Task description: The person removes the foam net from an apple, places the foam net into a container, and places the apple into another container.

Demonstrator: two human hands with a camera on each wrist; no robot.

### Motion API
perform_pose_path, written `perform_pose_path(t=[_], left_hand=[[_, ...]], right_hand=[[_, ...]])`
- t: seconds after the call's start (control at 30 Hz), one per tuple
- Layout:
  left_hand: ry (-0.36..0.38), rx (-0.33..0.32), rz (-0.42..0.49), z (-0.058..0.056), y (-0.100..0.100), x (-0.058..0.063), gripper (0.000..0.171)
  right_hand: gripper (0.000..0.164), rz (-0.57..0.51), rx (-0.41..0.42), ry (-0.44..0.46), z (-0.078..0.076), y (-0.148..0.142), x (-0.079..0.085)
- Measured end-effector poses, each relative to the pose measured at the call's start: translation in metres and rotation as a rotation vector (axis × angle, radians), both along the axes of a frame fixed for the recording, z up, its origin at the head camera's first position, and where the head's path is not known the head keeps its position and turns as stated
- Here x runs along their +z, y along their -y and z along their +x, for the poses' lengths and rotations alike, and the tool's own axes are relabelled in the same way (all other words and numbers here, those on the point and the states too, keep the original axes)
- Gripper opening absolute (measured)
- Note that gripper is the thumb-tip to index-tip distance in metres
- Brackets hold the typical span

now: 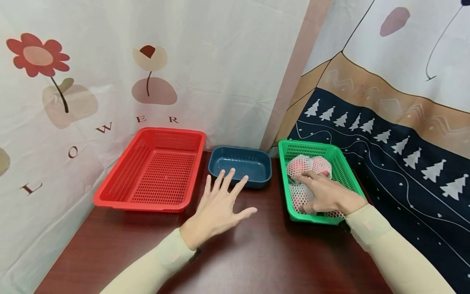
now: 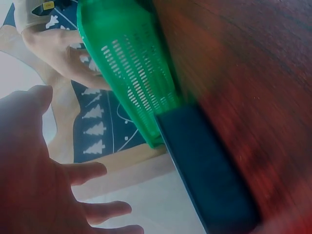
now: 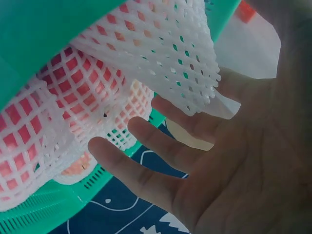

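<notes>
A green basket [image 1: 346,169] on the right holds several round reddish fruits [image 1: 298,166] in white foam netting; their kind is not clear. My right hand [image 1: 329,195] reaches into it from above, fingers spread over the wrapped fruits. Seen from the right wrist, the fingers [image 3: 146,180] are loosely bent and apart, beside a foam net sleeve [image 3: 170,63] that partly hides the hand. No grip on a fruit shows. My left hand [image 1: 217,210] hovers with fingers fanned out, palm down, just before a dark blue dish [image 1: 240,163].
Left of the dish stands a red basket [image 1: 161,175] with nothing visible in it. All three containers sit on a dark reddish-brown table [image 1: 257,249]. Printed cloths, one pale [image 1: 227,73] and one with navy tree patterns [image 1: 389,151], hang behind and at the right.
</notes>
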State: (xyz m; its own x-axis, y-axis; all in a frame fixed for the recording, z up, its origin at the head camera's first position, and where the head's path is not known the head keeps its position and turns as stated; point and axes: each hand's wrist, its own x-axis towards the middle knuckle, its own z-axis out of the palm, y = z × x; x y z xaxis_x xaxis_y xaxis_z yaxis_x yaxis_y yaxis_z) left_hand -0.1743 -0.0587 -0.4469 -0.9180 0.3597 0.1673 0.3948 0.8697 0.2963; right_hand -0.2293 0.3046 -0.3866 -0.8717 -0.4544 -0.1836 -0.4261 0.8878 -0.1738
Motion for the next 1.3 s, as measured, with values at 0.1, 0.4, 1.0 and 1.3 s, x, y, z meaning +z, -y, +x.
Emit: perform_pose_path(t=[0.1, 0.4, 1.0, 1.3], left_hand=[[0.005, -0.016, 0.015, -0.001, -0.004, -0.001, 0.098], [0.006, -0.068, 0.054, -0.010, -0.015, -0.019, 0.102], [0.038, -0.134, 0.031, -0.009, -0.060, -0.009, 0.096], [0.051, -0.165, 0.024, -0.014, -0.084, -0.011, 0.098]], right_hand=[[0.096, 0.011, 0.018, 0.007, -0.001, 0.000, 0.002], [0.093, 0.064, 0.048, 0.042, -0.005, 0.003, 0.004], [0.090, 0.126, 0.087, 0.048, -0.009, 0.010, 0.002], [0.089, 0.125, 0.114, 0.038, -0.012, 0.009, -0.003]])
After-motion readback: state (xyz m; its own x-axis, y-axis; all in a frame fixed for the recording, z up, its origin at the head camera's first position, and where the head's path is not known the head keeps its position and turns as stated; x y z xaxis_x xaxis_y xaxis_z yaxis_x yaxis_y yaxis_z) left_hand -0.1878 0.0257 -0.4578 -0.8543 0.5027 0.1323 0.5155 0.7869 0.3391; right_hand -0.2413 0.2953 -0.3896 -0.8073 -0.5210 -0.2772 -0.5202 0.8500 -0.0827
